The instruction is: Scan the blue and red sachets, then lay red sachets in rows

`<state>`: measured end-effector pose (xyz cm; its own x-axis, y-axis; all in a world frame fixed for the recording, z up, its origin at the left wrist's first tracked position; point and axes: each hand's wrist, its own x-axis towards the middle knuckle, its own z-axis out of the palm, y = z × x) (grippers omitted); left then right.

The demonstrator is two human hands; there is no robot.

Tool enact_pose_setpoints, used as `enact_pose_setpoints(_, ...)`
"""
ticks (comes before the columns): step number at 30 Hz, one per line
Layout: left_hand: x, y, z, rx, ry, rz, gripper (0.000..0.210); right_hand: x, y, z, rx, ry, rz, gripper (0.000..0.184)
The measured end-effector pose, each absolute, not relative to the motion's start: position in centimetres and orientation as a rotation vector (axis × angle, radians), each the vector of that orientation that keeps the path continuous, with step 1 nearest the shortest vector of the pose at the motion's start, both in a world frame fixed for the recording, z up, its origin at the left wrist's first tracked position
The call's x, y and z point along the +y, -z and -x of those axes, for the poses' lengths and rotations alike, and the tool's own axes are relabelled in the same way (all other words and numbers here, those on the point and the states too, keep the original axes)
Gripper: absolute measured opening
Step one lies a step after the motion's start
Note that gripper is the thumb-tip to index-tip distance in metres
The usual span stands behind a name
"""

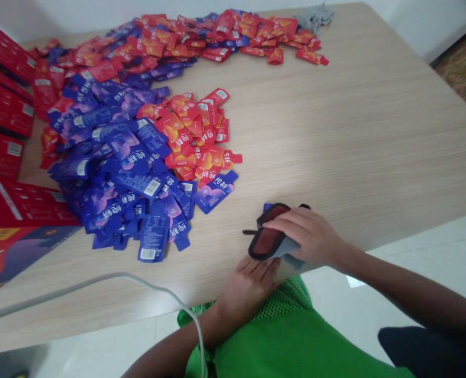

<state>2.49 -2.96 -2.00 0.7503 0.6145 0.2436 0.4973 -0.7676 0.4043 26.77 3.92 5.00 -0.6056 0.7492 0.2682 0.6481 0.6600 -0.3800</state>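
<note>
My right hand (311, 233) is closed around a grey cloth item with black edging and two reddish-brown panels (270, 239), just above the table near its front edge. Its exact kind is unclear; a thin dark strip sticks out to its left. Behind it shows a bit of a blue packet (268, 207), mostly covered. My left hand (252, 286) rests at the table edge, fingers stretched toward the cloth item, their tips partly hidden by it. Left of both hands lies a heap of blue packets (126, 152), with a single blue-purple packet (216, 192) at its right side.
Red-orange packets (193, 126) lie beside the blue heap, and a long mixed pile (158, 42) spreads along the back. Red boxes (4, 110) line the left. A crumpled grey cloth (315, 18) sits at the back. A pale cable (118, 274) crosses the front left.
</note>
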Motion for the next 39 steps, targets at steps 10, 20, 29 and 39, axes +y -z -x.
enact_pose_setpoints(10, -2.6, 1.9, -2.5, 0.809, -0.578, -2.725, 0.052, 9.5, -1.1, -27.5, -2.5, -0.321, 1.3, 0.047)
enact_pose_setpoints(20, -2.7, 1.7, -2.4, 0.812, -0.552, -2.704, 0.053, 7.5, -7.0, -28.2, -2.256, -0.22, 1.313, 0.052)
enact_pose_setpoints(29, -3.2, 2.5, -2.5, 0.83, -0.517, -2.693, 0.051, 5.4, -1.1, -26.2, -2.482, -0.429, 1.218, 0.044)
enact_pose_setpoints(39, -1.2, -0.6, -2.9, 0.9, -0.637, -2.596, 0.061, 14.2, -3.6, -32.3, -1.963, -0.021, 1.523, 0.046)
